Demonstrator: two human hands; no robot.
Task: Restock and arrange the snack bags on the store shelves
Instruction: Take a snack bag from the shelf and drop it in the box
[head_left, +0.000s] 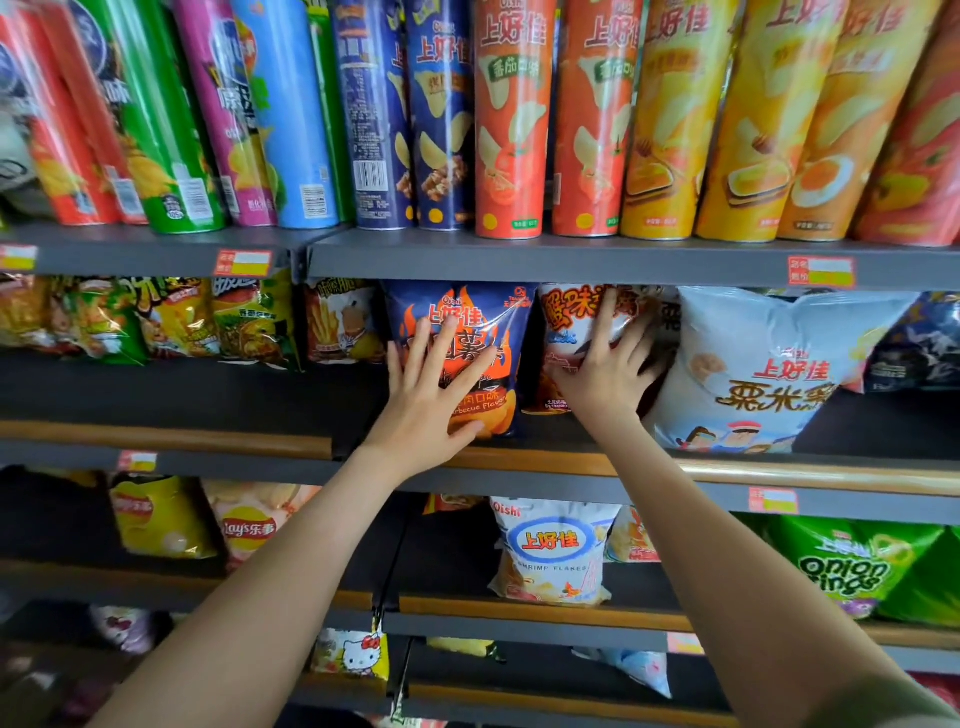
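A dark blue barbecue-flavour chip bag (462, 317) stands upright on the middle shelf (519, 460). My left hand (434, 395) lies flat on its front with fingers spread and straight. To its right stands a white and red snack bag (571, 322). My right hand (608, 369) presses on that bag with fingers spread; its fingertips reach toward the gap beside a large pale blue corn snack bag (753, 374).
Tall chip canisters (511, 130) line the top shelf. Small snack bags (171, 322) fill the middle shelf's left part, set back. Below stand a white shrimp flakes bag (550, 556), yellow and pink Lay's bags (244, 525) and green onion rings bags (852, 566).
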